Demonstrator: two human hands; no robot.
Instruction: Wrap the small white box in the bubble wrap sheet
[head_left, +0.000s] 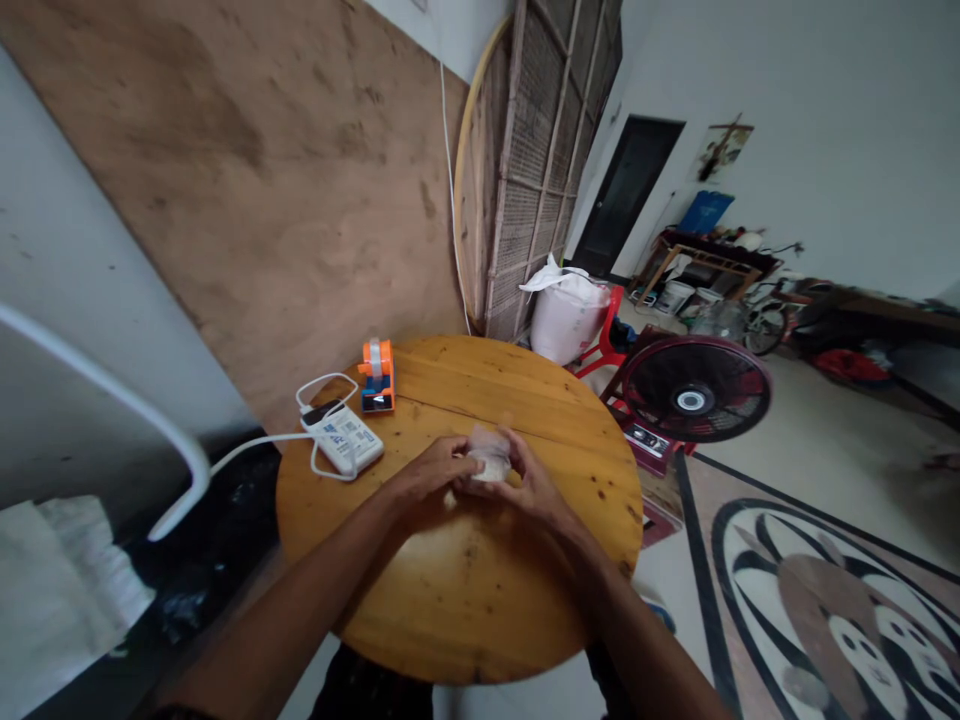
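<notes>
Where the left hand (426, 482) and right hand (529, 488) meet, midway between the edges of the table (465, 600), both curl tightly around 1 pale bundle (489, 452); blur hides its long axis.

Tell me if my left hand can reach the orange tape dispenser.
Probably yes: only bare table lies between the left hand and the tape dispenser, the power bank sitting off to the side. It would first have to release the pale bundle it shares with the right hand.

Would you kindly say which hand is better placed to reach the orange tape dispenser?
Likely the left hand: it is nearer the tape dispenser; the right hand sits beyond the pale bundle.
</notes>
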